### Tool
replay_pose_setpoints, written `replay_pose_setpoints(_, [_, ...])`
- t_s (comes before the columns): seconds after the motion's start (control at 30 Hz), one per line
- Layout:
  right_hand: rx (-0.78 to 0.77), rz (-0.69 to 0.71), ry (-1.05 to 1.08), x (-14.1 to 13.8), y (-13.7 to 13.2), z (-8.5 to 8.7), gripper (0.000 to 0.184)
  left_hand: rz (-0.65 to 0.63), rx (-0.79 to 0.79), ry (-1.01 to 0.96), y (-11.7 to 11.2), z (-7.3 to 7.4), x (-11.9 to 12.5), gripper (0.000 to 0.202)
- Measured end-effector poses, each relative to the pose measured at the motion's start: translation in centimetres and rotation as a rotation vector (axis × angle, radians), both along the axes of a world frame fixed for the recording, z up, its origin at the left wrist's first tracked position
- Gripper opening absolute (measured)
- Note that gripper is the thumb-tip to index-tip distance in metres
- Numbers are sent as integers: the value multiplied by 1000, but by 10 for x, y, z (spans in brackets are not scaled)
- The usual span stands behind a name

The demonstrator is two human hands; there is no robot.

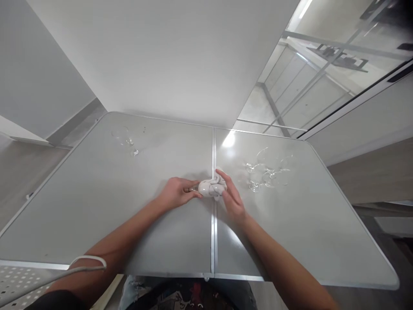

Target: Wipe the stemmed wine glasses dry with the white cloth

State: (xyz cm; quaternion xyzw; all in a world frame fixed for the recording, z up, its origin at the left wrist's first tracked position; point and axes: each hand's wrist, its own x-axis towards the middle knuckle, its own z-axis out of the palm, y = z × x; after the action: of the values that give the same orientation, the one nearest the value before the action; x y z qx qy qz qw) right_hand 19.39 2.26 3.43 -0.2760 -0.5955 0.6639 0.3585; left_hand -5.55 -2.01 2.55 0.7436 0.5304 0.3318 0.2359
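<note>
Above the table's middle seam, a small stemmed glass lies on its side between my two hands. My left hand closes around the stem end, its thumb and fingers pinching it. A white cloth is bunched at the mouth of the bowl and seems to fill it. My right hand curves around the cloth from the right, thumb below and fingers above, gripping it against the rim. The fingertips are partly hidden by the cloth.
Several clear stemmed glasses stand in a group on the right half of the folding table. Clear glassware stands far left. A white wall borders the back edge. A white cable passes by my left forearm.
</note>
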Motion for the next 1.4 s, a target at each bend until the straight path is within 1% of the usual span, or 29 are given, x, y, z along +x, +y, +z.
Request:
replay_pose_setpoints(0.07, [245, 46, -81, 8, 0, -7, 60, -121, -364, -225, 0, 5, 2, 51])
replay_pose_setpoints(0.1, [330, 79, -107, 11, -1, -10, 58, -194, -506, -312, 0, 8, 2, 55])
replay_pose_setpoints(0.13, [383, 101, -124, 13, -1, -11, 56, -249, -597, -374, 0, 10, 1, 58])
replay_pose_setpoints(0.17, [402, 96, -134, 13, -2, -11, 53, -272, -632, -403, 0, 11, 1, 59])
replay_pose_setpoints(0.2, [390, 59, -141, 12, -2, -11, 51, -253, -605, -400, 0, 11, 1, 57])
replay_pose_setpoints(0.27, [296, -94, -134, 7, -4, -7, 48, -129, -388, -303, -1, 7, 3, 49])
replay_pose_setpoints(0.33, [186, -267, -112, 3, -4, -4, 47, 28, -63, -154, -3, -1, 7, 44])
replay_pose_setpoints(0.4, [175, -415, -103, 3, -3, -4, 45, 124, 218, -30, -3, -11, 8, 39])
replay_pose_setpoints(0.43, [224, -491, -110, 6, -3, -6, 45, 141, 312, 27, -2, -14, 8, 36])
replay_pose_setpoints(0.5, [415, -668, -137, 13, -2, -13, 47, 143, 432, 161, 2, -19, 3, 33])
replay_pose_setpoints(0.57, [631, -829, -159, 21, -1, -22, 51, 104, 500, 312, 5, -20, -2, 38])
replay_pose_setpoints(0.6, [707, -871, -167, 24, -1, -26, 51, 77, 520, 372, 5, -19, -4, 41])
replay_pose_setpoints(0.63, [752, -863, -177, 26, -1, -29, 49, 52, 535, 413, 5, -17, -4, 43])
replay_pose_setpoints(0.67, [766, -792, -196, 26, -1, -30, 45, 27, 550, 435, 4, -16, -4, 44])
replay_pose_setpoints(0.7, [756, -659, -224, 25, -1, -29, 43, 6, 568, 443, 2, -14, -2, 45])
replay_pose_setpoints(0.73, [731, -482, -257, 23, -1, -26, 43, -14, 589, 442, 0, -11, 0, 44])
replay_pose_setpoints(0.8, [667, -127, -314, 18, -1, -16, 53, -63, 632, 440, -5, -7, 4, 36])
replay_pose_setpoints(0.83, [636, -3, -330, 15, 0, -11, 60, -94, 652, 442, -7, -6, 6, 31])
replay_pose_setpoints(0.87, [603, 67, -336, 13, 0, -5, 65, -129, 668, 443, -9, -4, 7, 26])
replay_pose_setpoints(0.93, [508, 101, -336, 11, 2, 4, 61, -211, 688, 433, -12, -3, 8, 25])
replay_pose_setpoints(1.03, [239, 115, -281, 8, 4, 13, 38, -278, 714, 368, -14, -3, 9, 36])
replay_pose_setpoints(1.1, [-3, 131, -167, 5, 3, 15, 41, -213, 739, 305, -13, -4, 10, 40])
replay_pose_setpoints(1.17, [-208, 99, -37, 1, 1, 13, 48, -49, 745, 212, -11, -6, 11, 38])
replay_pose_setpoints(1.2, [-263, 64, 14, 0, -2, 11, 51, 52, 730, 160, -9, -7, 11, 35])
replay_pose_setpoints(1.23, [-270, 26, 45, -2, -4, 9, 53, 155, 703, 108, -7, -8, 11, 30])
replay_pose_setpoints(1.27, [-224, -10, 55, -3, -7, 6, 55, 250, 665, 61, -5, -9, 11, 26])
replay_pose_setpoints(1.3, [-130, -35, 39, -3, -10, 3, 56, 331, 620, 22, -4, -10, 10, 21])
replay_pose_setpoints(1.33, [6, -45, 2, -3, -11, -1, 58, 384, 570, -2, -3, -12, 10, 19])
replay_pose_setpoints(1.4, [370, -3, -123, -4, -13, -8, 60, 386, 473, 2, -2, -14, 10, 17])
